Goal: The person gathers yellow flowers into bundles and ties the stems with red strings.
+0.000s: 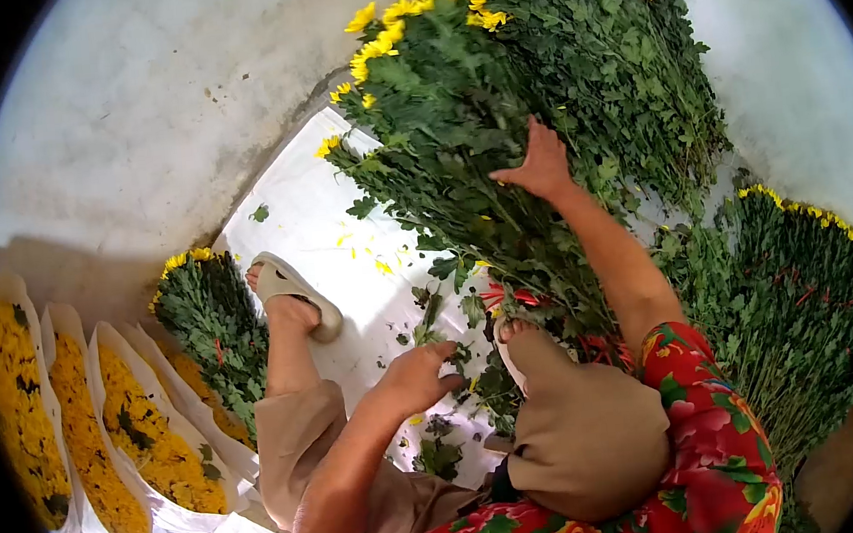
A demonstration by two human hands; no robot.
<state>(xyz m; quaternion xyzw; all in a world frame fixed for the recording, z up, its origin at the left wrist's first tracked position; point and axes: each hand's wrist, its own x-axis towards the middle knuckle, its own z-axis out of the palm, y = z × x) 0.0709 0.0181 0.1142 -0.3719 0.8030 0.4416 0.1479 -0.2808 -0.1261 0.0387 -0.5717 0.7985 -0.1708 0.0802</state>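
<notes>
While the right hand (542,162) rests, fingers spread, on the flower pile (433,96) ahead, the left hand (415,380) is half-open near loose leaves (437,456), holding nothing visible. Red ties (512,298) show by the pile's stems; whether they bind it cannot be told. Marked with red, the right bunches (803,337) and left bunch (211,308) appear finished; the pile appears outstanding.

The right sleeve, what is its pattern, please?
The right sleeve is red floral with green, clearest in the head view.
</notes>
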